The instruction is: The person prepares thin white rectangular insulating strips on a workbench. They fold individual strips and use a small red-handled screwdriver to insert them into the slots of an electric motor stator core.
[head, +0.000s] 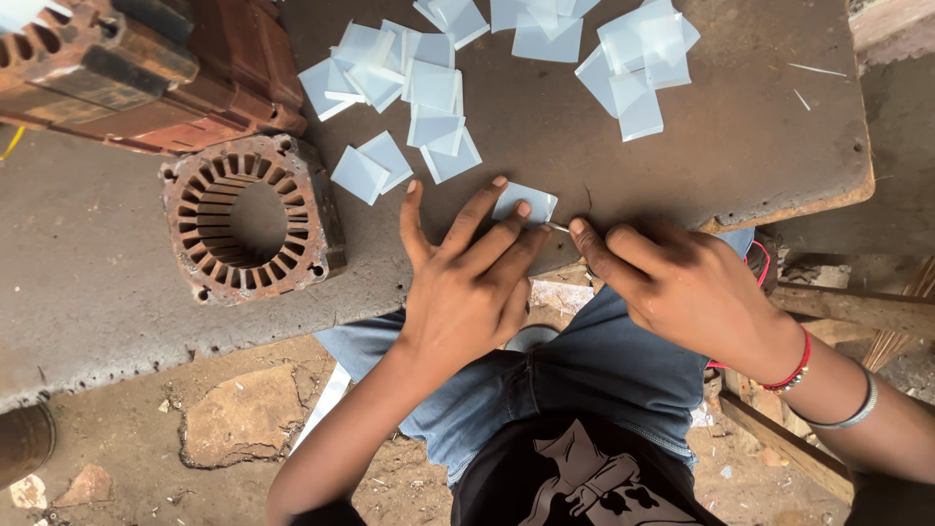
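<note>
My left hand (467,278) lies flat on the dark workbench (545,146), its fingers pressing down a small pale blue-white sheet (531,200) near the front edge. My right hand (672,278) is closed around a thin metal tool (557,227), whose tip shows between thumb and finger and touches the sheet's right side. Several more pale square sheets (429,93) lie scattered on the bench beyond my hands.
A rusty slotted motor stator core (251,216) sits on the bench to the left. Behind it stands a stack of rusty stator cores (146,68). Another heap of pale sheets (633,58) lies at the back right. Below are my jeans-clad legs and a dirt floor with stones.
</note>
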